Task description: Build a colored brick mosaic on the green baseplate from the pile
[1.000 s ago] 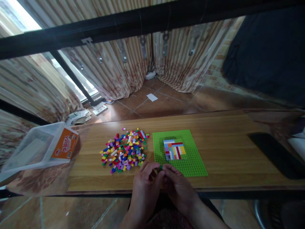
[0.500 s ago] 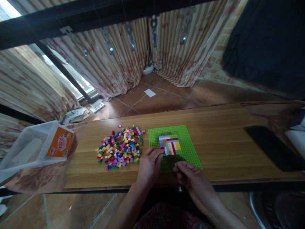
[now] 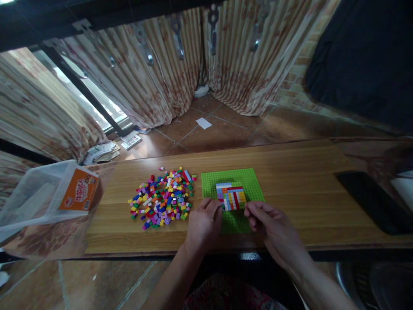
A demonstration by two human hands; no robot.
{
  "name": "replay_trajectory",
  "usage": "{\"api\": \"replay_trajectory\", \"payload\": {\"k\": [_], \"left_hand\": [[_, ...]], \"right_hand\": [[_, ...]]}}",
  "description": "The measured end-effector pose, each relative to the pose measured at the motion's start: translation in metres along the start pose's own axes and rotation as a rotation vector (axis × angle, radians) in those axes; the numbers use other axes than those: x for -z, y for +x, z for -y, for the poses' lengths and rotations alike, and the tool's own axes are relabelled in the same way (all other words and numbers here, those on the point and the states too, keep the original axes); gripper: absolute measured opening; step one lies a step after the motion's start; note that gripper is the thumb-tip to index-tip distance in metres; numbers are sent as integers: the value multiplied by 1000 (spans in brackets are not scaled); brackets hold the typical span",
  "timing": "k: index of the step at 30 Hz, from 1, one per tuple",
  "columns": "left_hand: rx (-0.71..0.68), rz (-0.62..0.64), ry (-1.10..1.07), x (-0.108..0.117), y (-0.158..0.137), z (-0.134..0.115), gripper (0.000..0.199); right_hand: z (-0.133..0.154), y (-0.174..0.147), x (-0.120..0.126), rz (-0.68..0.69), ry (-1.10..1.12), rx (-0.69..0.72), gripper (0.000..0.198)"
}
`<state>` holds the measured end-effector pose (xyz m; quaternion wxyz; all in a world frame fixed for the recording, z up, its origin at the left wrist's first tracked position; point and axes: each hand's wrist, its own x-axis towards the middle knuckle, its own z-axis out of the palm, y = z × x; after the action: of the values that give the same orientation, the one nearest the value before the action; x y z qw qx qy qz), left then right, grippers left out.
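Observation:
A green studded baseplate (image 3: 258,185) lies on the table, bearing a block of coloured toy bricks (image 3: 230,196) in white, red, yellow, orange and lilac. My left hand (image 3: 204,219) is at the block's near left corner, thumb and forefinger pinched on a small dark green brick (image 3: 222,207). At the block's right side, my right hand (image 3: 266,217) has its thumb and fingertips pressed together over the plate. Whatever those fingertips hold, if anything, is too small to make out. A spread of loose toy bricks (image 3: 164,198) lies left of the plate.
The wooden board (image 3: 300,185) carries the plate and bricks. At the far left stands a clear plastic bin (image 3: 41,193) with an orange label. A black flat object (image 3: 371,200) lies to the right. Curtains (image 3: 155,77) hang behind, with papers (image 3: 101,153) on the floor.
My right hand has moved right and slightly away from me, from the plate's near edge to the right side of the brick block. My left hand stays at the block's left corner.

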<state>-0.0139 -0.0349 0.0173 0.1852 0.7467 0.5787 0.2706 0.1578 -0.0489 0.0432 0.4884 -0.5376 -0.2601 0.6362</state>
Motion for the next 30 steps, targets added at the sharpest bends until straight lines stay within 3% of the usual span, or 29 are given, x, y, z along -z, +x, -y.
{"api": "replay_trajectory", "payload": {"k": [4, 8, 18, 24, 30], "left_hand": [[-53, 41, 154, 2, 1, 0, 19], [-53, 49, 159, 2, 3, -2, 20], [331, -47, -499, -15, 6, 4, 4], [344, 3, -571, -9, 7, 7, 8], [372, -6, -512, -9, 13, 4, 12]], "right_hand": [[1, 3, 0, -16, -1, 25, 29], [-1, 4, 3, -16, 0, 29, 29], [-3, 9, 9, -64, 52, -6, 30], [-8, 8, 15, -21, 96, 13, 32], [-9, 9, 22, -8, -31, 53, 41]]}}
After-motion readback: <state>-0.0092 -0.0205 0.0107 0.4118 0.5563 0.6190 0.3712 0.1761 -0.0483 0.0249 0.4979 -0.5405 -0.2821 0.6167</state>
